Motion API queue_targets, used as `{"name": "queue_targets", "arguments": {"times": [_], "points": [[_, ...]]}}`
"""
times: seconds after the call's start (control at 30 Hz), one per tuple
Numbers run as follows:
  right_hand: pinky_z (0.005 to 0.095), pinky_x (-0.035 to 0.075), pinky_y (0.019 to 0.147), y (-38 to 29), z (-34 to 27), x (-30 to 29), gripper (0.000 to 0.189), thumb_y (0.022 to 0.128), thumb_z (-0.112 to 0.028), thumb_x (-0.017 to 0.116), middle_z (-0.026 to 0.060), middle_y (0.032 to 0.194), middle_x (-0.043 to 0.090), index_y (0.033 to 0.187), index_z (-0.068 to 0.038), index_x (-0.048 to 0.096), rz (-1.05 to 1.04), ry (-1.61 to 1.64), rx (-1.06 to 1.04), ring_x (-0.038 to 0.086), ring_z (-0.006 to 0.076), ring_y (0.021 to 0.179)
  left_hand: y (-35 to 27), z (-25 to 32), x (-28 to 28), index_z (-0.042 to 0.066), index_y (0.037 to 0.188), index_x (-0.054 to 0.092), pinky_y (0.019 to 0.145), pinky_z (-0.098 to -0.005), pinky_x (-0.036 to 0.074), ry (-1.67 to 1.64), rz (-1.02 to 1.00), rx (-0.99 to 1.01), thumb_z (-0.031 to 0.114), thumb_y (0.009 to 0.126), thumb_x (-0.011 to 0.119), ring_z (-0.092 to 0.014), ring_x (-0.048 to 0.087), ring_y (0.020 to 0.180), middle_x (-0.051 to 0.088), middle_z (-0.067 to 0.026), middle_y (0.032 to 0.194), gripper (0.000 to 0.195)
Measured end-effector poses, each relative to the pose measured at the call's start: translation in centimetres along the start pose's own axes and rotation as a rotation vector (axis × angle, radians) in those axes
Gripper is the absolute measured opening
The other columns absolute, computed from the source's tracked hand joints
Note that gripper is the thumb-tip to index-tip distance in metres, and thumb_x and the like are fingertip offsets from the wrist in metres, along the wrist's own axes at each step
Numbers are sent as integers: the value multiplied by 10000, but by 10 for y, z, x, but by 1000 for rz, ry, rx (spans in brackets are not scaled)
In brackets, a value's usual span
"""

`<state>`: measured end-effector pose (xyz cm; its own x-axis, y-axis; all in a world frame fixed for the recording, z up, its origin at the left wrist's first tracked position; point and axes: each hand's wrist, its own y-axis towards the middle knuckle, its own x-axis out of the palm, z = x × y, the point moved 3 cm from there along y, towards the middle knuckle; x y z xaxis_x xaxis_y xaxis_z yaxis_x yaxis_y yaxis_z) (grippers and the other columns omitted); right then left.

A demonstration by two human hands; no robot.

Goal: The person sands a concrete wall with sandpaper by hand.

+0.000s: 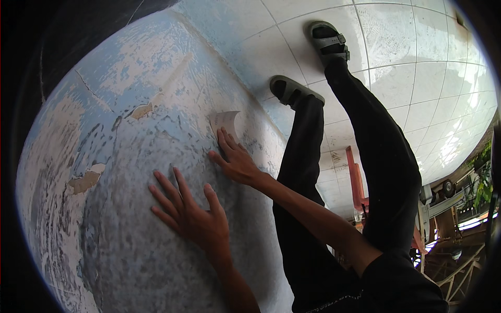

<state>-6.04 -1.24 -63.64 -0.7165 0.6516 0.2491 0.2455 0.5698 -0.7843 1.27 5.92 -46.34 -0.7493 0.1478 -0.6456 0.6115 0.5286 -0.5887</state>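
My right hand (pixel 238 160) presses a curled sheet of sandpaper (pixel 225 120) against a painted wall (pixel 156 242). Its fingers lie over the near part of the sheet, and the free end lifts off in a curve. Printing shows on the paper's back. Lower down in the picture, my left hand (pixel 191 215) rests flat on a grey, worn patch of the wall with fingers spread, holding nothing. Around the hands the light blue paint is scuffed to white and grey, with chipped spots (pixel 85 182) baring a tan layer.
White floor tiles (pixel 391 90) meet the wall along a dusty edge. My sandalled feet (pixel 328 41) stand on them, close to the wall. Beyond my legs are a reddish plastic piece of furniture (pixel 354 180), a wheel (pixel 448 187) and green leaves (pixel 483 184).
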Motion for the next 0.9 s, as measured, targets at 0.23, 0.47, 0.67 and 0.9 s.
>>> {"name": "queue_targets", "arguments": {"times": [0.23, 0.47, 0.67, 0.9], "points": [[515, 163, 1166, 109, 12, -45, 860, 958, -650, 242, 205, 1582, 147, 1525, -16, 117, 91, -37, 3, 177, 382, 1452, 1, 7, 2, 98, 1422, 462, 1171, -553, 57, 3, -1, 2, 512, 961, 345, -322, 179, 1470, 267, -113, 1573, 630], [518, 154, 1170, -7, 19, -4, 860, 954, -652, 268, 201, 1583, 149, 1531, -35, 101, -49, -88, -60, 182, 385, 1450, 0, -1, -1, 99, 1430, 451, 1171, -554, 60, -14, -17, -8, 494, 954, 376, -322, 181, 1469, 270, -112, 1572, 622], [528, 177, 1165, 64, 11, -31, 830, 961, -635, 269, 175, 1589, 150, 1522, -36, 145, 71, -166, -111, 203, 373, 1446, 2, 5, 0, 103, 1431, 448, 1172, -552, 58, -21, -15, -9, 491, 952, 383, -320, 180, 1470, 266, -107, 1574, 620], [536, 196, 1160, 53, 18, -30, 796, 966, -625, 263, 160, 1592, 145, 1521, -61, 175, 15, -108, -170, 208, 362, 1446, 1, 3, 3, 105, 1435, 442, 1173, -551, 54, -25, -8, -24, 487, 957, 374, -319, 175, 1471, 262, -106, 1576, 616]]}}
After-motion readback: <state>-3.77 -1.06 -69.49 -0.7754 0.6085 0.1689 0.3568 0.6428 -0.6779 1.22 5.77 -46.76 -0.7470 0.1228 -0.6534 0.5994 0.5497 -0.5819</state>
